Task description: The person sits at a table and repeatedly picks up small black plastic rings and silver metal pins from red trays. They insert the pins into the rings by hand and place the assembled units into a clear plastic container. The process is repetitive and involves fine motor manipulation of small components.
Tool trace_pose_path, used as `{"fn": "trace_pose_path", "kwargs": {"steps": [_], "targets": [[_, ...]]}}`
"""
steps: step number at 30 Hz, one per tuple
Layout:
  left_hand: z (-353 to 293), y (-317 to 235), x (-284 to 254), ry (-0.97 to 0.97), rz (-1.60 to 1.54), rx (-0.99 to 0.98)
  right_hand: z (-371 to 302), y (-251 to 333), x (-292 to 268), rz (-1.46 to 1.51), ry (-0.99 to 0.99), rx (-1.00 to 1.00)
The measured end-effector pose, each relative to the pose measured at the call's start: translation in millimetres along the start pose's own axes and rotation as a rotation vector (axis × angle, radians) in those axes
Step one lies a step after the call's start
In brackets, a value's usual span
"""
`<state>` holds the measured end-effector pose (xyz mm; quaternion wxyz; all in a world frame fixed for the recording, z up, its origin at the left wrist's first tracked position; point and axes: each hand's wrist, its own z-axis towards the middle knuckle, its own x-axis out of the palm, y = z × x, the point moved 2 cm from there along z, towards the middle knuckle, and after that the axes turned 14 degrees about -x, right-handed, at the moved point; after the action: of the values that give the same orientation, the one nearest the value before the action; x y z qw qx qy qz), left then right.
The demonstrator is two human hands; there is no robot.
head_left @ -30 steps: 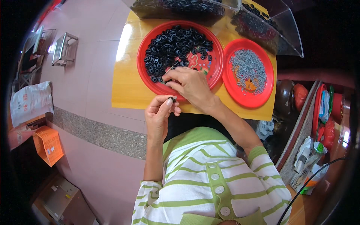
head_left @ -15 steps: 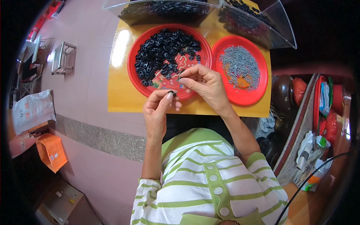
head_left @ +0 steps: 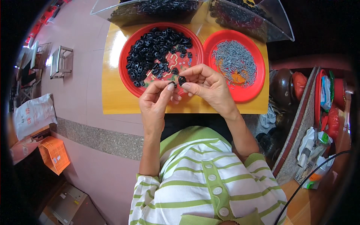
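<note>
My right hand (head_left: 210,88) pinches a small black oval plastic piece with holes (head_left: 182,80) between thumb and fingertips. Close beside it, my left hand (head_left: 153,103) is closed in a pinch on another small black plastic piece (head_left: 173,84), mostly hidden by the fingers. Both hands are over the near rim of a round red tray (head_left: 125,77). A heap of similar black plastic pieces (head_left: 152,48) lies in that tray, mostly toward its far left side. To the right, a smaller red tray (head_left: 258,88) holds many thin grey metal screws or pins (head_left: 234,56).
Two clear plastic bins stand along the table's far side, a left bin (head_left: 150,15) and a right bin (head_left: 247,22), both holding black pieces. The yellow tabletop (head_left: 123,107) ends just before my body. A metal stool (head_left: 60,62) stands on the floor at left.
My right hand has come closer to the left, and its black piece is now turned to show its face. The trays appear shifted slightly left as the view moved.
</note>
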<state>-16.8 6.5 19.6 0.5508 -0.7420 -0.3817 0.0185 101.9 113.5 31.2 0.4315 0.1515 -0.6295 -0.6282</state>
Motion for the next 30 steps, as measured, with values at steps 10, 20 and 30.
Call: {"fn": "trace_pose_path", "kwargs": {"steps": [10,20,30], "targets": [[-0.8,-6.5,-0.8,-0.001,0.136,0.001,0.1,-1.2,-3.9,-0.091,0.052,0.014],[1.0,-4.7,-0.4,0.012,0.122,-0.011,1.8,-0.3,-0.3,-0.095,0.008,-0.029],[1.6,-6.3,1.4,0.014,0.128,0.003,4.2,3.5,2.2,-0.123,0.032,-0.010]]}}
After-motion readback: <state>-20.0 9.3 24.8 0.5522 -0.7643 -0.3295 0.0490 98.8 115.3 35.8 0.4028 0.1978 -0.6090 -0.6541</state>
